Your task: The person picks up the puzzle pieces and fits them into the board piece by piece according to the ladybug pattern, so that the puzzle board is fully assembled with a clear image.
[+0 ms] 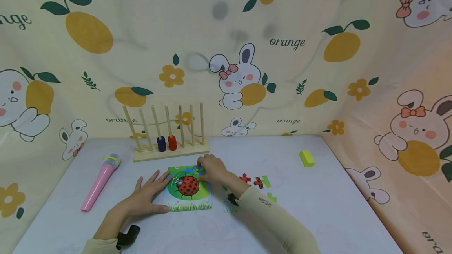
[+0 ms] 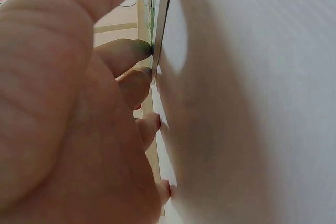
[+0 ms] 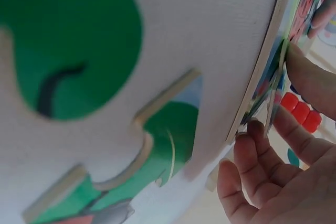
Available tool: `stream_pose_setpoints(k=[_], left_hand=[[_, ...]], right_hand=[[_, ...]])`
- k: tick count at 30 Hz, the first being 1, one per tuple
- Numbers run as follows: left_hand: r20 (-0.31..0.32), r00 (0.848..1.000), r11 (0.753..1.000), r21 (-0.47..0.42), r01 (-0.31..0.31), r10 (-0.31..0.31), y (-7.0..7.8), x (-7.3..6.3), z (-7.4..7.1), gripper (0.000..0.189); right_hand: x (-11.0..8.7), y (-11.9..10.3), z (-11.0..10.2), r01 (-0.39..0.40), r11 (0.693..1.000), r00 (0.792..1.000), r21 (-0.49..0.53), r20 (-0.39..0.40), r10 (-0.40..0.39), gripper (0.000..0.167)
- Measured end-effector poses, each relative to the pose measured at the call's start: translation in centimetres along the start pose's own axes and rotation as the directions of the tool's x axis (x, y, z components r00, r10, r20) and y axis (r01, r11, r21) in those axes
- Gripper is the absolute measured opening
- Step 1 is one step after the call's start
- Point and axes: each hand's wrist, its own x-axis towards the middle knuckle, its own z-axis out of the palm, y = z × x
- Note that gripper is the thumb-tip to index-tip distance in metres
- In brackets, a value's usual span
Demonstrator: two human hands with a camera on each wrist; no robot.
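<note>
A square ladybug jigsaw board (image 1: 190, 207) lies on the white table. My left hand (image 1: 146, 199), fingers spread, rests at the board's left side, with the thumb by its lower left corner and fingertips at its upper left edge. In the left wrist view those fingers (image 2: 126, 56) reach the board's thin rim (image 2: 164, 11). At the board's upper right corner, my right hand (image 1: 213, 171) pinches a thin puzzle piece (image 3: 274, 95) between thumb and index finger. That piece stands tilted against the board's surface in the right wrist view. The right hand covers part of the corner in the head view.
Loose puzzle pieces (image 1: 259, 182) lie right of the board, partly under the right forearm. Behind stands a wooden peg rack (image 1: 173, 153) with blue and red beads. A pink toy microphone (image 1: 99, 185) lies at left, a yellow block (image 1: 307, 158) at right.
</note>
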Motion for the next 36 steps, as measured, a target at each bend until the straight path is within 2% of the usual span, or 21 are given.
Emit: stream_pose_setpoints(k=[15,23,36], left_hand=[[-0.001,1.000,1.000,-0.009,0.005,-0.005,0.27,-0.07,-0.03,0.100],[-0.003,1.000,1.000,-0.010,-0.004,0.004,0.07,-0.11,-0.08,0.100],[0.010,1.000,1.000,-0.008,0.015,-0.015,0.08,0.01,-0.02,0.100]], right_hand=[[-0.10,-0.36,0.17,-0.011,1.000,0.999,-0.015,-0.036,0.010,0.041],[0.08,-0.42,0.24,-0.015,0.999,0.999,-0.029,-0.036,0.014,0.041],[0.10,-0.38,0.40,-0.012,0.999,1.000,-0.049,-0.026,0.011,0.039]])
